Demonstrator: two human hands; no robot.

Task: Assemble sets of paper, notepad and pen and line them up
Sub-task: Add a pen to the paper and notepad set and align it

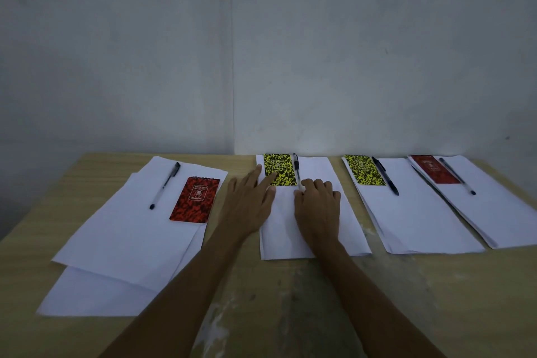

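Note:
Several white paper sets lie in a row on the wooden table (290,299). On the middle sheet (319,171) sits a yellow-black notepad (280,164) with a pen (296,168) to its right. My left hand (251,200) lies flat with straight fingers touching the notepad's lower edge. My right hand (318,203) rests on the sheet, its fingers pinching the pen's lower end. At the left, loose sheets (116,241) carry a red notepad (194,199) and a pen (164,185).
To the right lie two more sets: a sheet (412,218) with a yellow-black notepad (363,169) and dark pen (385,175), then a sheet (494,212) with a red notepad (434,168) and pen (456,176). A grey wall stands right behind the table.

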